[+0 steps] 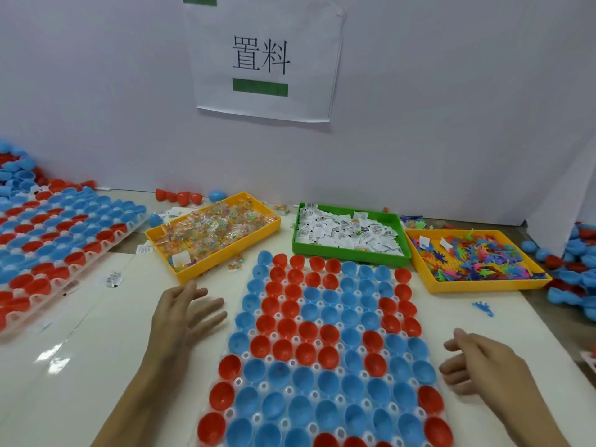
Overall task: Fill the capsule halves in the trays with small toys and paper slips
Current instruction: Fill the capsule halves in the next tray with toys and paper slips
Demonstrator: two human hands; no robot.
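The clear tray (258, 417) holds red and blue capsule halves (283, 348), cups up. Behind it, one yellow bin (225, 250) of bagged beads, a green bin (348, 253) of paper slips, another yellow bin (483, 285) of toy figures (tangled). Both hands — left hand (183, 314), right hand (477, 362) — hover loose-fingered and empty over the pale surface (96, 366); a printed sign (263, 56) hangs on the wall.
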